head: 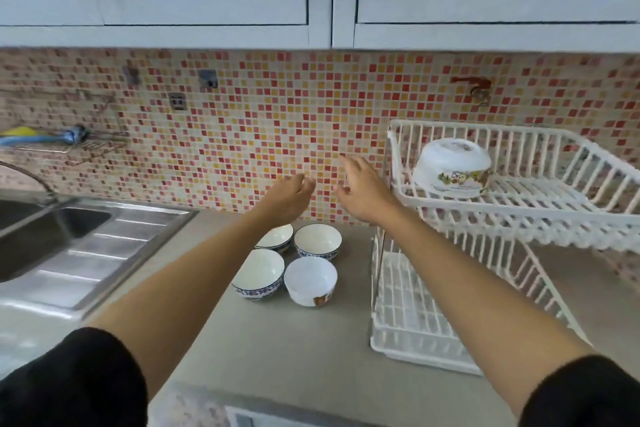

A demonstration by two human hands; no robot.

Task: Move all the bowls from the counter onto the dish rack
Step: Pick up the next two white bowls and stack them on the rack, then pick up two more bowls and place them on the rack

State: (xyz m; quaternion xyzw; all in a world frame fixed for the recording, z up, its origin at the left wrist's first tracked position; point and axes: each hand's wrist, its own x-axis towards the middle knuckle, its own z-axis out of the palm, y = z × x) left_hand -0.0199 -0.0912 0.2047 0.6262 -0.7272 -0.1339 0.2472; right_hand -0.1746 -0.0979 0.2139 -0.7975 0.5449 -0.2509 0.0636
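four round glossy bowls (294, 263) cluster on the matte grey bench (277, 340), three with blue-patterned rims, one plain white. a white bowl (452, 166) sits upturned on the white wire dish rack (519, 211), seemingly floral-printed. left hand (289, 199) and right hand (360, 189) hover empty, fingers loose.

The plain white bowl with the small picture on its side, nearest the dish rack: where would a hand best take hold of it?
Grip the plain white bowl by its rim on the rack-facing side, from above. It stands upright and open, that side is clear, while a blue-patterned bowl crowds its left. The right hand is nearer.
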